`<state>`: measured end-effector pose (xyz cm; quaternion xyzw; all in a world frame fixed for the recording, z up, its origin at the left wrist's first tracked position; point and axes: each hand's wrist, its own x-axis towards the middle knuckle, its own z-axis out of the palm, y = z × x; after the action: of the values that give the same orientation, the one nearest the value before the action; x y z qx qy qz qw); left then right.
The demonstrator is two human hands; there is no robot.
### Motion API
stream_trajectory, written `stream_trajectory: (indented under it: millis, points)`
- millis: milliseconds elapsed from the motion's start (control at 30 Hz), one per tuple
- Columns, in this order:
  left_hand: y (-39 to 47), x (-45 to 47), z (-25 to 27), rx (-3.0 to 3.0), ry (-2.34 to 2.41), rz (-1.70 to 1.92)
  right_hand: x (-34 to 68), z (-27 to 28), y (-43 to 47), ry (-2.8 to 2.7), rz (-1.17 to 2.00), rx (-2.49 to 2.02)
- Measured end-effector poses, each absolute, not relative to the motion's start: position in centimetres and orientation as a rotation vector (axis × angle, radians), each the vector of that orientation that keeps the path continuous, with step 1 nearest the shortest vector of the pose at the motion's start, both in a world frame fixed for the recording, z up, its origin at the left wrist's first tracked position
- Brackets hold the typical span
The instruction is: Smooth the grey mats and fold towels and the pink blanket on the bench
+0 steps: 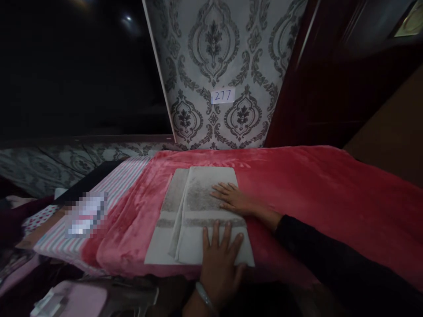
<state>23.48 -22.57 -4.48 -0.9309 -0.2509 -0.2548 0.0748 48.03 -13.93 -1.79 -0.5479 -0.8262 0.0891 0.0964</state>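
Note:
A grey and white towel (198,198) with a pale stripe lies folded on the red plush blanket. Its upper folded part sits slightly askew, so a lower layer shows along the left side. My left hand (220,259), a bangle at its wrist, is palm down with fingers spread on the near white end of the towel. Farther up, my right hand (233,200) lies flat across the towel's right edge, its fingers pointing left. Neither hand grips anything.
The red blanket (297,185) covers the surface, with a striped cloth (124,176) at its left. On that cloth is a pixelated item (86,215). A large dark screen (82,70) stands behind. A paper label (223,95) marked 277 hangs on patterned wallpaper. A pink item (84,299) sits lower left.

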Motion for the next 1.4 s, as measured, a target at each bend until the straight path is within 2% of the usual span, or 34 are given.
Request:
stream_trajectory:
  millis: [200, 333, 667, 833, 1000, 1267, 1400]
  points:
    - [-22.5, 23.7, -5.3, -2.779, -0.680, -0.679, 51.4, -2.2, -8.4, -2.236, 0.217, -1.838]
    - [-22.4, 23.8, -5.9, -2.744, -0.719, -0.750, 53.3, -2.8, -6.0, -2.138, 0.203, -1.920]
    - [-22.4, 24.3, -6.8, -2.626, -0.723, -0.819, 54.2, -3.9, -4.9, -1.942, 0.154, -2.056]
    - [-22.6, 24.2, -6.4, -2.711, -0.725, -0.713, 53.8, -3.3, -5.5, -1.714, 0.246, -2.182]
    - [-22.9, 24.2, -5.9, -2.815, -0.748, -0.616, 53.5, -3.9, -10.0, -1.687, 0.411, -2.026]
    - [-22.1, 22.6, -5.5, -2.825, -0.647, -0.564, 51.4, -8.2, -24.2, -1.649, 0.313, -1.850]
    - [-21.2, 20.8, -4.9, -2.830, -0.672, -0.505, 50.8, -8.9, -27.6, -1.600, 0.294, -1.837]
